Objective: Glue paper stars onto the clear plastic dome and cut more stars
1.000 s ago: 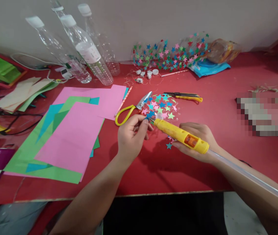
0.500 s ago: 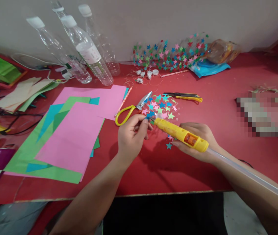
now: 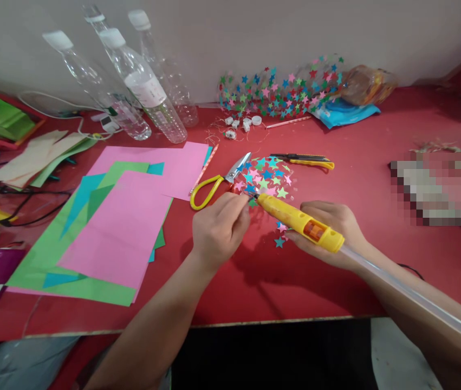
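"Where was the blue star (image 3: 250, 188)?"

"Just beyond your left grip (image 3: 218, 230), the nearer one. Its fingers were bunched; whether they held anything, I couldn't tell. Your right grip (image 3: 338, 222) was wrapped around the glue gun (image 3: 287, 214), slanted with its nozzle (image 3: 255, 196) toward your left fingertips."

"What differed?"

"Your left fingers had rolled over, clear of that star they'd touched earlier."

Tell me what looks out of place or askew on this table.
The coloured sheets lie askew, overlapping at uneven angles, and a teal star looks stray, near the right hand.
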Available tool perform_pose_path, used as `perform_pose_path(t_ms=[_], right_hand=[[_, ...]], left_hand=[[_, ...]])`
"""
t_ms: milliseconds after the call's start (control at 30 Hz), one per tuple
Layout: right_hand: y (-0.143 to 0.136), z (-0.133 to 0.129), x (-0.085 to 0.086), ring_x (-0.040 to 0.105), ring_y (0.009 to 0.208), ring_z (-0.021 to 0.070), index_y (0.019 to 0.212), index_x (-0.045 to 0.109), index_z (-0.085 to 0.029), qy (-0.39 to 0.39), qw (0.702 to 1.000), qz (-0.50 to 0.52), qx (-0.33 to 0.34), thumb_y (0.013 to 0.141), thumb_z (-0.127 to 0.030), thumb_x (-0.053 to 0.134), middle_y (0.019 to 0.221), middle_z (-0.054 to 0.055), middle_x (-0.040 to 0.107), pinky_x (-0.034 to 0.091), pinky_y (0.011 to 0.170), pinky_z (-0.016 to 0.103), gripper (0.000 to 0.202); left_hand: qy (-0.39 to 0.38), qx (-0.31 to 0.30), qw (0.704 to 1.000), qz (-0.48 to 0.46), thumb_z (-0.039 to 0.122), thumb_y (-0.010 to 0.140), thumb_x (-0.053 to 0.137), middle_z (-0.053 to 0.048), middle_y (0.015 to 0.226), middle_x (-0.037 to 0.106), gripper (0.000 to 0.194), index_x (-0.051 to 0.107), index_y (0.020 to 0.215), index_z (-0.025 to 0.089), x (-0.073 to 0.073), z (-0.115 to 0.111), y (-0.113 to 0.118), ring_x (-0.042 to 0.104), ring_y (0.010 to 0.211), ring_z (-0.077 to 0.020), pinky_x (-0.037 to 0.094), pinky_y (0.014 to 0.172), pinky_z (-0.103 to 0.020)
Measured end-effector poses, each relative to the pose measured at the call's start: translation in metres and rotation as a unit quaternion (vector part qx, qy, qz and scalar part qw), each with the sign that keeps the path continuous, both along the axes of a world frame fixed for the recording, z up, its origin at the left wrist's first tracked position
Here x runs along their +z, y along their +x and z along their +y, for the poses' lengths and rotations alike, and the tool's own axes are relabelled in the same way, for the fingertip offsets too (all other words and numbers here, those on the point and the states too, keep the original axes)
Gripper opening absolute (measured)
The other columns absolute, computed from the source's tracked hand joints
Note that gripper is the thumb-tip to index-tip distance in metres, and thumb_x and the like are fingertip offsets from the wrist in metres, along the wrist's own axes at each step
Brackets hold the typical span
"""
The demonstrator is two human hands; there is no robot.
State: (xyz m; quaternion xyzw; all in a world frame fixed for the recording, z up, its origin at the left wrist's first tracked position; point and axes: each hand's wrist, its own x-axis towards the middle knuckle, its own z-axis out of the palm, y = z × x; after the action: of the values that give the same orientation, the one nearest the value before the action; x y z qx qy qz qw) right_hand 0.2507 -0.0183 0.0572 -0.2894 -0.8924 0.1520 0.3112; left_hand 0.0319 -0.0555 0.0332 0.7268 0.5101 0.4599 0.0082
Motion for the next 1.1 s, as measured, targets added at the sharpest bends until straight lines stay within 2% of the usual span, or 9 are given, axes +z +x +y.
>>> perform_pose_path(t_ms=[133,300,467,633,800,900,967,1033,1100], right_hand=[[0.006,0.002,0.006,0.052,0.058,0.0156,0.075,0.047,-0.024,0.008,0.997,0.06,-0.049,0.089,-0.028,0.061,0.071,0.003,0.056,0.04,0.056,0.031,0.02],[0.023,0.021,0.008,0.057,0.078,0.0228,0.09,0.049,-0.024,0.033,0.986,0.048,-0.153,0.085,-0.02,0.06,0.088,0.007,0.057,0.043,0.065,0.035,0.013],[0.049,0.044,-0.005,0.055,0.072,0.0209,0.1,0.051,-0.018,0.028,0.962,-0.173,-0.211,0.072,-0.012,0.056,0.098,0.011,0.055,0.037,0.06,0.032,0.028],[0.06,0.052,-0.023,0.055,0.07,0.0181,0.092,0.057,-0.013,-0.006,0.891,-0.409,-0.195,0.075,-0.004,0.045,0.093,0.012,0.061,0.032,0.062,0.031,0.023],[0.054,0.044,-0.019,0.059,0.078,0.0238,0.101,0.06,-0.012,0.087,0.866,-0.426,-0.248,0.078,-0.007,0.05,0.095,0.014,0.066,0.033,0.064,0.032,0.026],[0.047,0.036,-0.004,0.06,0.075,0.0233,0.103,0.061,-0.012,0.139,0.889,-0.341,-0.273,0.083,-0.013,0.051,0.093,0.014,0.067,0.036,0.064,0.033,0.022],[0.038,0.03,0.006,0.06,0.074,0.0207,0.097,0.063,-0.014,0.135,0.936,-0.233,-0.226,0.089,-0.017,0.051,0.09,0.011,0.068,0.04,0.065,0.032,0.015],[0.028,0.023,0.011,0.062,0.077,0.0182,0.093,0.063,-0.016,0.088,0.984,-0.13,-0.08,0.093,-0.019,0.051,0.089,0.008,0.068,0.045,0.067,0.03,0.012],[0.017,0.016,0.012,0.064,0.081,0.017,0.094,0.063,-0.016,0.05,0.996,-0.06,0.045,0.095,-0.018,0.051,0.089,0.007,0.069,0.049,0.071,0.029,0.011]], left_hand=[[-0.098,-0.04,0.987,-0.125,0.018,0.092,0.051,0.001,0.071,0.068,0.011,0.061,0.088,0.02,0.005,-0.004,0.006,0.06,0.055,-0.0087,0.05,0.056,-0.021],[-0.271,-0.094,0.894,-0.345,0.024,0.092,0.052,0.001,0.069,0.068,0.01,0.058,0.085,0.019,0.009,-0.005,0.013,0.054,0.041,-0.0063,0.045,0.043,-0.019],[-0.386,-0.181,0.829,-0.361,0.027,0.092,0.051,0.0,0.069,0.066,0.014,0.057,0.083,0.018,0.01,-0.007,0.016,0.054,0.042,-0.0052,0.042,0.043,-0.018],[-0.518,-0.249,0.751,-0.324,0.026,0.092,0.05,0.001,0.07,0.065,0.017,0.056,0.081,0.015,0.01,-0.01,0.022,0.054,0.043,-0.0027,0.038,0.045,-0.015],[-0.549,-0.254,0.716,-0.348,0.026,0.092,0.049,0.002,0.068,0.066,0.016,0.055,0.081,0.015,0.01,-0.009,0.022,0.054,0.041,-0.0033,0.037,0.043,-0.015],[-0.552,-0.24,0.702,-0.38,0.025,0.09,0.049,0.002,0.064,0.065,0.016,0.055,0.079,0.015,0.01,-0.008,0.021,0.054,0.039,-0.0037,0.037,0.041,-0.015],[-0.554,-0.234,0.688,-0.406,0.025,0.09,0.05,0.003,0.062,0.065,0.016,0.054,0.077,0.015,0.011,-0.007,0.021,0.053,0.038,-0.0038,0.037,0.04,-0.015],[-0.557,-0.236,0.671,-0.428,0.024,0.089,0.05,0.002,0.061,0.065,0.017,0.054,0.076,0.015,0.01,-0.007,0.022,0.054,0.037,-0.0042,0.038,0.04,-0.015],[-0.56,-0.239,0.659,-0.441,0.023,0.089,0.049,0.002,0.059,0.065,0.016,0.054,0.075,0.015,0.01,-0.006,0.022,0.054,0.037,-0.0044,0.038,0.039,-0.014]])
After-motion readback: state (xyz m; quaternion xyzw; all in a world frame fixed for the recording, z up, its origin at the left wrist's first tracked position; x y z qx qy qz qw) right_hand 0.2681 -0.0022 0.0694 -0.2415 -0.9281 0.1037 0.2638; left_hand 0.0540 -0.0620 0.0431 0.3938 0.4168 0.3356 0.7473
